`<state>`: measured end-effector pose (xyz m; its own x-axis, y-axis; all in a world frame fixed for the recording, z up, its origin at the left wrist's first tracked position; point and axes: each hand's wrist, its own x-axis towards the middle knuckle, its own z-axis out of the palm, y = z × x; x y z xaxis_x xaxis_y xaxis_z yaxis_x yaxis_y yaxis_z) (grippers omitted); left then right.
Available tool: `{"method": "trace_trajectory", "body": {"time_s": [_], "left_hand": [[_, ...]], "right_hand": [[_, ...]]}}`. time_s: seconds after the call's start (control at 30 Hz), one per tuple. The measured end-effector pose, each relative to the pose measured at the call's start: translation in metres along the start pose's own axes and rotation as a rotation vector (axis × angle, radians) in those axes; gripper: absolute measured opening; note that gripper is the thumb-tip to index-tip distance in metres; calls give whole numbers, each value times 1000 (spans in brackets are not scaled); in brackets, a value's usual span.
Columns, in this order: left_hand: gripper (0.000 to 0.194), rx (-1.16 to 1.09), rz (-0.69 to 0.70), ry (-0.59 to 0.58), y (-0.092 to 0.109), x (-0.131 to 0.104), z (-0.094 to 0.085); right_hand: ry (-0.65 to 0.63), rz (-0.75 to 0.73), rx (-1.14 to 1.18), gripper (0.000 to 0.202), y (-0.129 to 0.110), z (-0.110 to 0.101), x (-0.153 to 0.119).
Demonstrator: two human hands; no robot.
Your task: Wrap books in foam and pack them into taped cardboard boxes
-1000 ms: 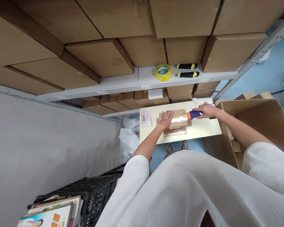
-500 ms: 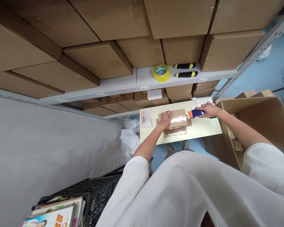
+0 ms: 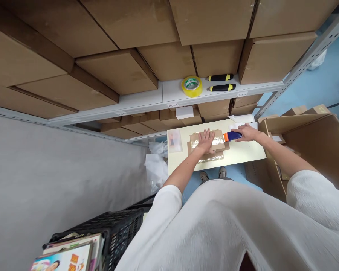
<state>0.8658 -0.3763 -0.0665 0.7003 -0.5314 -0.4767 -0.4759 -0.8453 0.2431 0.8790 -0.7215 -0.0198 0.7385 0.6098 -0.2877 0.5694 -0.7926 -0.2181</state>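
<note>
A brown cardboard packet [image 3: 219,142] with shiny clear tape lies on the pale yellow board [image 3: 247,153]. Flat on top of it rests my left hand [image 3: 206,142], fingers spread. My right hand [image 3: 245,133] is closed round a dark blue tool with an orange end [image 3: 231,136], whose tip meets the packet's right edge. Cardboard flaps with tape stick out beneath the packet towards me. At the board's left end is a faint printed picture [image 3: 175,141].
Ahead, a grey shelf [image 3: 141,98] bears cardboard boxes, a yellow tape roll [image 3: 191,86] and two black-and-yellow cutters [image 3: 222,88]. A large open carton [image 3: 313,141] stands at the right. A black crate [image 3: 124,227] with magazines is lower left, near white wrapping [image 3: 155,165].
My left hand has slid right over the packet. The right hand has moved slightly left with the blue tool.
</note>
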Motion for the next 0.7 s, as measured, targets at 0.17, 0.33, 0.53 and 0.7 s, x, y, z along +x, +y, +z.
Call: {"method": "trace_trajectory", "body": {"time_s": [0.17,0.33,0.53,0.7], "left_hand": [[159,-3,9,-1,16,19,3],[150,-3,26,-4,3,12,5],[150,5,34,-8,5,6,3],[149,3,26,-13,5,6,3]], "right_hand": [[-33,19,-1,77,-4,-9,0],[-38,14,41,81,1,-18,-8],[-33,-16,61,80,4,-21,-12],[-42,-27,56,80,5,-24,-14]]}}
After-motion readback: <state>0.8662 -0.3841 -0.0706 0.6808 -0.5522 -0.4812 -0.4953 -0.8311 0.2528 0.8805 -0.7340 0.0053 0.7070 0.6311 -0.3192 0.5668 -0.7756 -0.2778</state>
